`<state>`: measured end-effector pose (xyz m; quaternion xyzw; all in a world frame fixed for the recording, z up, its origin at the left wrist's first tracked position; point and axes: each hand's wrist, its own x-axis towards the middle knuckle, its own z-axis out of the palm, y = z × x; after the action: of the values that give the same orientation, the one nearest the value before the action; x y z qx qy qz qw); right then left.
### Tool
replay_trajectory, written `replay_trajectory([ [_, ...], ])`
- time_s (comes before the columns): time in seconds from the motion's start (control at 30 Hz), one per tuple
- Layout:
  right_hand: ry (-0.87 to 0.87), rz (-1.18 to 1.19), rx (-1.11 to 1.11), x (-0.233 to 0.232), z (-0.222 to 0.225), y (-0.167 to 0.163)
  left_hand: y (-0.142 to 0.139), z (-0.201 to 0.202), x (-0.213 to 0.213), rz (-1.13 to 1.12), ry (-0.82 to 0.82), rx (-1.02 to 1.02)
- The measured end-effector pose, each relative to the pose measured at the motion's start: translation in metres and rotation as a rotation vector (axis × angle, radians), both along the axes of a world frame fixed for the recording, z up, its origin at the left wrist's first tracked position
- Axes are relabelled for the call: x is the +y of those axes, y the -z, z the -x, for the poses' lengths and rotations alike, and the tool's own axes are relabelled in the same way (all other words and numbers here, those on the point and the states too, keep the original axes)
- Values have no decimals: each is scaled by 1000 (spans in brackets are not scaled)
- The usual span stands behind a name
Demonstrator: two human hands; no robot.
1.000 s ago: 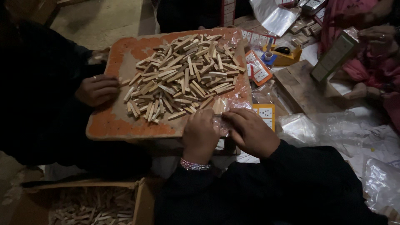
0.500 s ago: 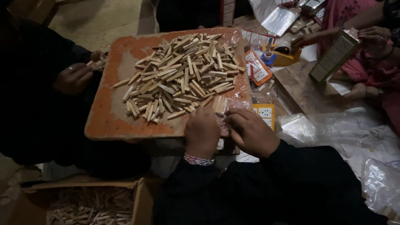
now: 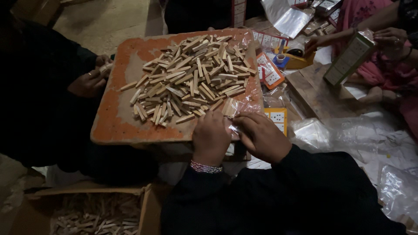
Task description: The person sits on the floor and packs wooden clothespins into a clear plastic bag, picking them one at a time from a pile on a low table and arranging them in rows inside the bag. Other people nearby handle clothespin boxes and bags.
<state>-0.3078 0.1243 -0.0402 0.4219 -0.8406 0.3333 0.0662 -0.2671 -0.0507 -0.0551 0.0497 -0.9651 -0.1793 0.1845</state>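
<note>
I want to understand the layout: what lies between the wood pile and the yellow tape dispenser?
In the head view, printed cards lie between the pile and the dispenser, at the board's right edge.

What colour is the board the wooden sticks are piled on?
Orange-red, worn and patchy with paler spots, as the head view shows: board under the wooden sticks.

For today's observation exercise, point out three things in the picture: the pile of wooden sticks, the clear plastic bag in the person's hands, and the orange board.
pile of wooden sticks [image 3: 193, 78], head view, middle of the heap.
clear plastic bag [image 3: 243, 107], head view, its crinkled upper part above the fingers.
orange board [image 3: 126, 56], head view, bare upper left corner.
</note>
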Motion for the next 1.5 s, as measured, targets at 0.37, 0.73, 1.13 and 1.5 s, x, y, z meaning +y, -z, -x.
replay_trajectory([
  [0.37, 62, -50, 29, 0, -3, 5, -5, -7, 1, -21, 4, 69],
  [0.73, 72, -102, 37, -2, -1, 7, -5, -7, 1, -13, 0, 20],
  [1.13, 62, -93, 33, -2, -1, 4, -20, -18, -73, -37, -193, -106],
  [1.5, 89, -106, 52, -1, -2, 10, -25, -22, -76, -83, -144, 66],
])
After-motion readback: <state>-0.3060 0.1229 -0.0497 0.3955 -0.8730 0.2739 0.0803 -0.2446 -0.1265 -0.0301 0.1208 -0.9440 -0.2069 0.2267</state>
